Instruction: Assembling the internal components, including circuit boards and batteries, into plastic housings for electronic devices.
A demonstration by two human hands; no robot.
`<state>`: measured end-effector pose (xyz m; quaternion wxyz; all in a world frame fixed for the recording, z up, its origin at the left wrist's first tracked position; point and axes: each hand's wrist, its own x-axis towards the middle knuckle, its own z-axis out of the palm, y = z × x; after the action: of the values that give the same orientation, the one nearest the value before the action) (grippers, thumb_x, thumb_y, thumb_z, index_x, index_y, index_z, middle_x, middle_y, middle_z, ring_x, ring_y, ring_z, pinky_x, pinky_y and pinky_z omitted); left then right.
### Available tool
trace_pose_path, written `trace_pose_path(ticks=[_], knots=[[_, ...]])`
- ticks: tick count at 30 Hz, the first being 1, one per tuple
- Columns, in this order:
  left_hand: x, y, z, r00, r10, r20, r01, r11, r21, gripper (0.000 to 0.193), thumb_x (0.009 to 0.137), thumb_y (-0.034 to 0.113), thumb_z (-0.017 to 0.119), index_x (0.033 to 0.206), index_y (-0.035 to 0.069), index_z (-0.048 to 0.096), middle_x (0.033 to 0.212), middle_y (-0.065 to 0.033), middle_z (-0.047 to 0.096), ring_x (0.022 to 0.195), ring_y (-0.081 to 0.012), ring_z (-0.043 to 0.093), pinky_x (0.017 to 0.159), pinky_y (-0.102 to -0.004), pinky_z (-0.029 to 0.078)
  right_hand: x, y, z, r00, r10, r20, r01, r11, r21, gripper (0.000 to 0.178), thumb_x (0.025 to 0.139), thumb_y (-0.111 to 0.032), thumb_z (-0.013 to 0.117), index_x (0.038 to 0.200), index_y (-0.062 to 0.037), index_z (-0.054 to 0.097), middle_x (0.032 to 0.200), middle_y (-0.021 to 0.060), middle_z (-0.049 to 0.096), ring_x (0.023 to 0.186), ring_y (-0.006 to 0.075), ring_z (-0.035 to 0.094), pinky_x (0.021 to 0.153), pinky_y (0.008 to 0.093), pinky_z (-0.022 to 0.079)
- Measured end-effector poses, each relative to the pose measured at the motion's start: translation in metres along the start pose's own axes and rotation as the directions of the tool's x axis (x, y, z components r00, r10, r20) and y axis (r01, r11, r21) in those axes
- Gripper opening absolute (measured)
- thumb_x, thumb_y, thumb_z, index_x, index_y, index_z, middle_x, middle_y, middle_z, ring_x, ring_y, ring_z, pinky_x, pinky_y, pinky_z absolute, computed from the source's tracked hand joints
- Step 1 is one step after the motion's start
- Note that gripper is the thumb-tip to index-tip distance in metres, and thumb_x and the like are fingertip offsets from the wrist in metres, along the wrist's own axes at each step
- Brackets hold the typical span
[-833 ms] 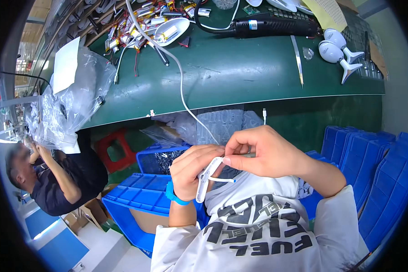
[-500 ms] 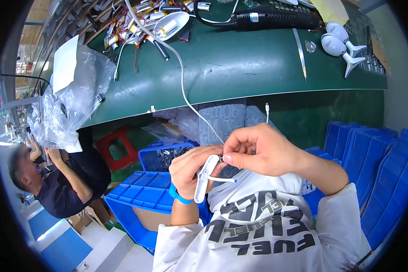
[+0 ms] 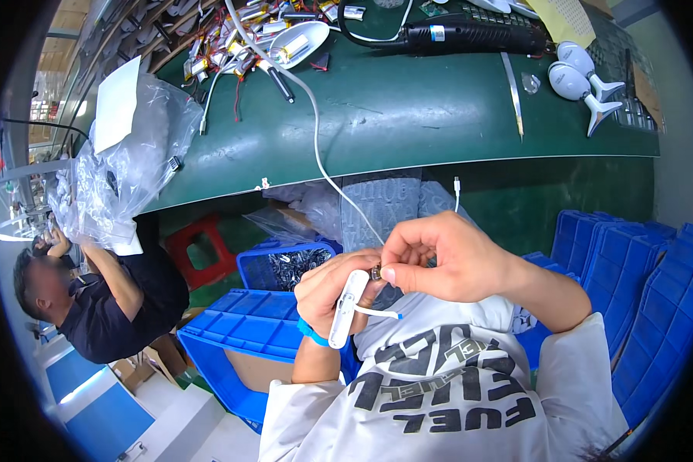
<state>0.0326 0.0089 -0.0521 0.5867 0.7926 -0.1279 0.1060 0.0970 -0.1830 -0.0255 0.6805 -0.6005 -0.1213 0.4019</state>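
Note:
My left hand (image 3: 321, 291) is closed around a slim white plastic housing (image 3: 349, 308), with its hollow side showing. A short white flat ribbon cable (image 3: 379, 313) with a blue tip sticks out of it to the right. My right hand (image 3: 450, 258) pinches at a small dark metallic part (image 3: 376, 272) beside the housing's upper end, its thumb and fingers touching my left fingertips. A long white cable (image 3: 321, 154) runs down from the bench to my hands; its end is hidden behind my fingers.
Beyond my hands lies a green bench (image 3: 393, 115) with small battery cells (image 3: 231, 38), a black hot-air tool (image 3: 470, 35), tweezers (image 3: 512, 92) and white-headed devices (image 3: 570, 81). Blue bins (image 3: 239, 323) stand lower left, blue crates (image 3: 639, 285) right. A person (image 3: 108, 308) works at left beside a plastic bag (image 3: 142, 146).
My hands stay together at nearly the same spot; the white housing has tilted slightly. The person at left has raised an arm a little. The whole view has shifted slightly.

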Motion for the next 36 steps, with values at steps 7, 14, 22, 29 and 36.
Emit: trace_pose_path(ticks=[7,14,22,29,36], knots=[[0.000,0.006,-0.001,0.992,-0.104,-0.075,0.094,0.987,-0.133,0.016,0.079,-0.004,0.070,0.092,-0.009,0.062,0.081,-0.0185,0.070,0.077,-0.0283,0.071,0.071,-0.0338,0.057,0.001,0.005,0.003,0.998,-0.056,0.007,0.055,0.994,0.093,0.011,0.087,-0.008,0.066,0.089,0.0024,0.063,0.079,0.0078,0.068,0.073,0.0098,0.064,0.069,0.0260,0.052],[-0.011,-0.007,0.005,0.951,-0.117,-0.285,0.013,0.939,-0.344,0.017,0.081,-0.001,0.070,0.093,-0.009,0.060,0.087,-0.0237,0.069,0.085,-0.0304,0.071,0.077,-0.0396,0.057,0.000,0.006,0.005,1.000,-0.011,0.005,0.010,0.986,0.168,0.011,0.089,-0.008,0.065,0.091,0.0017,0.060,0.082,0.0058,0.066,0.079,0.0100,0.063,0.075,0.0268,0.051],[-0.007,-0.012,-0.001,0.982,0.035,-0.187,-0.062,0.988,-0.138,0.021,0.079,-0.001,0.073,0.094,-0.007,0.060,0.089,-0.0237,0.070,0.086,-0.0332,0.071,0.078,-0.0401,0.057,0.005,-0.005,0.010,0.982,-0.172,-0.071,0.153,0.963,-0.223,0.014,0.088,-0.013,0.067,0.089,-0.0008,0.061,0.081,0.0098,0.066,0.077,0.0176,0.066,0.064,0.0308,0.051],[-0.015,-0.014,0.001,0.929,-0.120,-0.351,-0.028,0.922,-0.387,0.022,0.087,0.006,0.068,0.101,-0.005,0.056,0.092,-0.0222,0.067,0.085,-0.0318,0.068,0.077,-0.0444,0.057,0.005,-0.003,0.012,0.979,-0.171,-0.111,0.143,0.964,-0.225,0.013,0.087,-0.015,0.070,0.087,-0.0030,0.064,0.072,0.0021,0.064,0.059,0.0045,0.050,0.052,0.0225,0.038],[-0.012,-0.023,-0.032,0.868,-0.284,-0.408,-0.005,0.816,-0.578,0.036,0.093,0.021,0.063,0.121,0.003,0.048,0.110,-0.0106,0.058,0.100,-0.0228,0.057,0.086,-0.0346,0.049,-0.001,0.003,0.007,0.982,-0.024,-0.190,0.014,0.998,-0.054,0.012,0.089,-0.013,0.068,0.087,-0.0022,0.064,0.071,-0.0020,0.061,0.060,0.0027,0.047,0.054,0.0211,0.038]])
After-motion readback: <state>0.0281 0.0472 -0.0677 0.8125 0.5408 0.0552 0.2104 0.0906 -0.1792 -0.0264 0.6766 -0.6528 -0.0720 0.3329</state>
